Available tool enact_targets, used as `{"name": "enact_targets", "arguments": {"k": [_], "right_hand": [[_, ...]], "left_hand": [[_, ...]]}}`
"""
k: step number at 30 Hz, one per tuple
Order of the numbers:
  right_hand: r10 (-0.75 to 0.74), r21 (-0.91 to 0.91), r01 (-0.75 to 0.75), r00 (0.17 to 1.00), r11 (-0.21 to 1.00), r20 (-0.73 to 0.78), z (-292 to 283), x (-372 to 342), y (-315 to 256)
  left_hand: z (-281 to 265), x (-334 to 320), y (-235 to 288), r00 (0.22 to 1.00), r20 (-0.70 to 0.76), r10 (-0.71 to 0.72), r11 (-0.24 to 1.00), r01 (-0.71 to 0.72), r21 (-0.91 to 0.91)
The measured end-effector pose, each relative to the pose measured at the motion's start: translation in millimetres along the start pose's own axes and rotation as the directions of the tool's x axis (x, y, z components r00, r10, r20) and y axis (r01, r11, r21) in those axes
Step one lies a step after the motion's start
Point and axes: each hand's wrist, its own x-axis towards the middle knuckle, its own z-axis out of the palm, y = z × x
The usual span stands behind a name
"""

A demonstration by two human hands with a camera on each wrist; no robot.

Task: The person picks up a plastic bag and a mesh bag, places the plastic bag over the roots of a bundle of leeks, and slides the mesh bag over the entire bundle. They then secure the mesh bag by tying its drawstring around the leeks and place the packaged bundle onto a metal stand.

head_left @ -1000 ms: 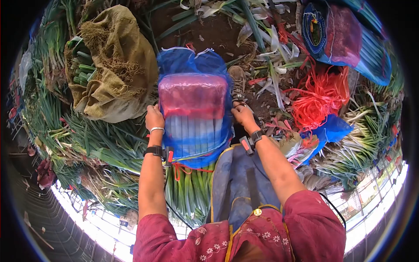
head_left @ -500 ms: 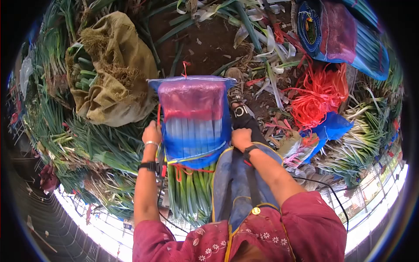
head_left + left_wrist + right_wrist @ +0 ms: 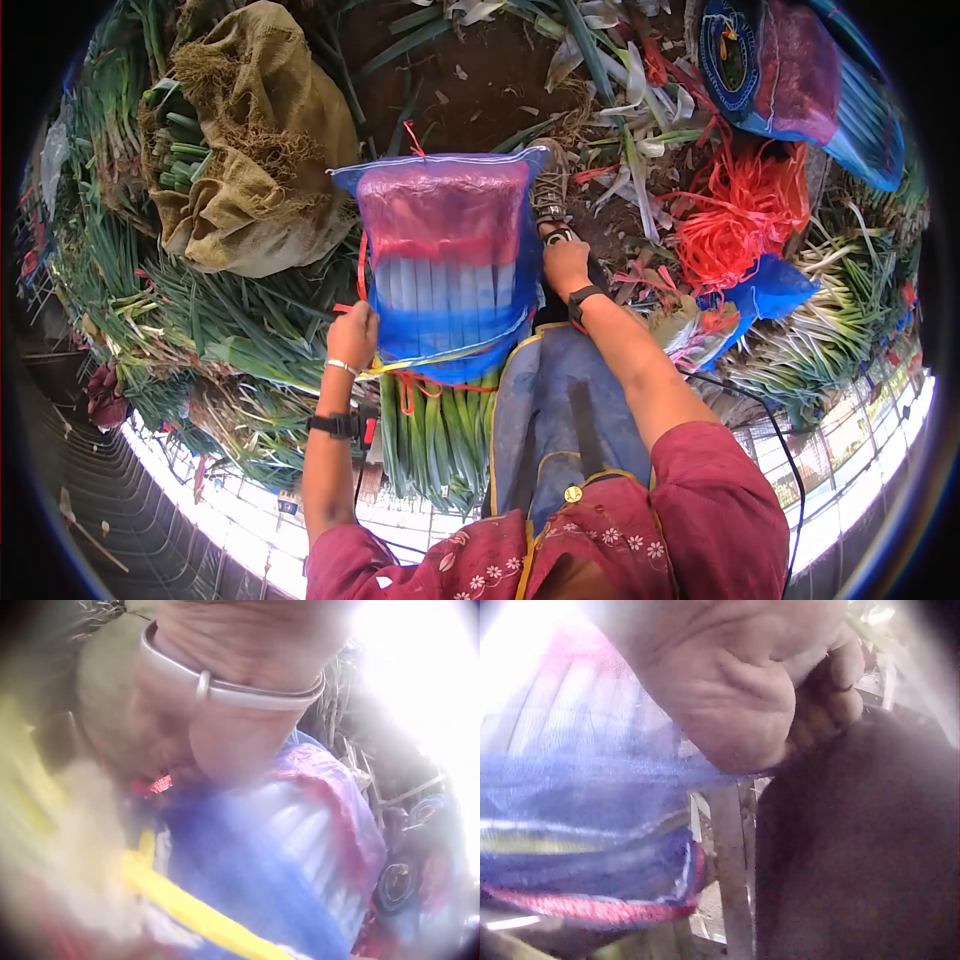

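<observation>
A blue mesh bag (image 3: 440,325) stands in front of me, packed with pale leek-like stalks under a pink plastic wrap (image 3: 440,210). Green stalk tops (image 3: 435,435) stick out at its near end. My left hand (image 3: 352,335) is fisted at the bag's left side and grips the mesh edge, with a red ribbon (image 3: 362,268) running up from it. In the left wrist view a yellow band (image 3: 187,907) crosses the mesh below that hand. At the right side my right hand (image 3: 567,265) curls its fingers round the mesh, which is pulled taut in the right wrist view.
A brown burlap sack (image 3: 265,150) lies at the left, over heaped green stalks (image 3: 260,310). Tangled red ribbon (image 3: 735,230) and a blue cloth (image 3: 765,300) lie at the right. Another packed blue bag (image 3: 800,75) sits at the far right, above loose stalks (image 3: 810,345).
The bag's loose top has become a straight edge with a red tie standing up. My left hand has slid down the bag's side; my right hand dipped, then rose again.
</observation>
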Motion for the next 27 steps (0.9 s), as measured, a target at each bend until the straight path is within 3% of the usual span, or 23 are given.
{"name": "enact_targets", "arguments": {"k": [2, 5, 8, 9, 10, 11, 14, 15, 18, 19, 20, 22, 23, 24, 26, 27], "right_hand": [[0.019, 0.042, -0.018, 0.999, 0.999, -0.026, -3, 11, 0], [-0.009, 0.016, 0.014, 0.964, 1.000, -0.266, -20, 27, 0], [-0.041, 0.051, 0.040, 0.999, 0.998, 0.034, -6, -1, -16], [-0.080, -0.074, 0.088, 0.991, 0.993, 0.111, -11, -20, -22], [-0.145, -0.112, 0.155, 0.985, 0.982, 0.089, -3, -41, -29], [-0.169, -0.038, 0.176, 0.975, 0.984, 0.146, 1, -62, -35], [-0.243, 0.039, 0.240, 0.948, 0.970, 0.207, -2, -73, -31], [-0.265, 0.051, 0.260, 0.940, 0.964, 0.214, -3, -74, -30], [-0.276, 0.150, 0.243, 0.925, 0.958, 0.262, -3, -64, -21], [-0.250, 0.179, 0.204, 0.922, 0.962, 0.295, -14, -63, -17], [-0.221, 0.209, 0.158, 0.919, 0.965, 0.326, -29, -62, -14], [-0.110, 0.228, 0.109, 0.994, 0.967, -0.011, -62, -75, -16], [-0.142, 0.243, 0.169, 0.982, 0.955, -0.124, -86, -82, -23], [-0.173, 0.248, 0.232, 0.956, 0.941, -0.236, -105, -88, -31], [-0.360, 0.395, 0.503, 0.851, 0.769, -0.383, -139, -105, -55], [-0.414, 0.424, 0.602, 0.787, 0.677, -0.457, -142, -112, -70]], "left_hand": [[-3, -14, 6, 0.996, 0.035, 0.088, 0.993, -0.090, 0.076], [-12, -32, 15, 0.986, 0.016, 0.163, 0.986, -0.162, -0.045], [-8, -27, 12, 0.988, -0.006, 0.153, 0.980, -0.152, -0.125], [-9, -18, 13, 0.991, -0.017, 0.133, 0.980, -0.134, -0.150], [-11, -13, 14, 0.994, -0.020, 0.104, 0.978, -0.106, -0.179], [-15, -6, 15, 0.996, -0.025, 0.084, 0.975, -0.087, -0.205], [0, -8, 5, 0.995, 0.013, 0.103, 0.988, -0.103, 0.113], [6, -11, 1, 0.996, 0.064, 0.066, 0.990, -0.073, 0.119], [13, -12, 0, 0.996, 0.072, 0.056, 0.979, -0.068, 0.191], [13, -12, 3, 0.996, 0.087, -0.005, 0.972, -0.015, 0.236], [12, -18, 3, 1.000, -0.028, 0.013, 0.986, -0.008, 0.164], [12, -29, 6, 0.965, -0.261, 0.032, 0.999, -0.029, 0.018], [-5, -35, 30, 0.953, -0.299, -0.046, 0.998, 0.059, 0.036], [-13, -39, 46, 0.922, -0.374, 0.100, 0.995, -0.096, 0.028], [-16, -48, 66, 0.775, -0.523, 0.355, 0.921, -0.386, 0.053], [-8, -55, 74, 0.797, -0.476, 0.371, 0.907, -0.421, 0.002]]}}
